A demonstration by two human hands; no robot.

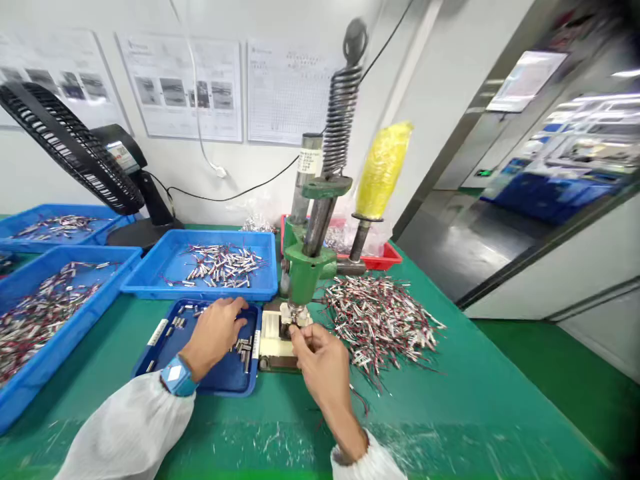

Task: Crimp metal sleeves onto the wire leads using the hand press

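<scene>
My left hand (215,333) hovers over a dark blue tray (193,381), thumb and index finger apart with nothing visible between them. Small metal cylinders (243,350) lie in the tray by that hand. At the foot of a green hand press (305,273), my right hand (323,360) is closed in a pinch. Its fingertips meet at the pale fixture block (271,327), right under the press's ram, and whatever they hold is too small and covered to name. A heap of small white and metal parts with dark red wires (380,320) lies to the right of this hand.
Larger blue trays of wired parts stand behind (200,293) and at left (100,313). A black fan (75,143) is at back left. The press's yellow-wrapped handle (383,173) sticks up at right. Behind the press sits a red tray (393,257).
</scene>
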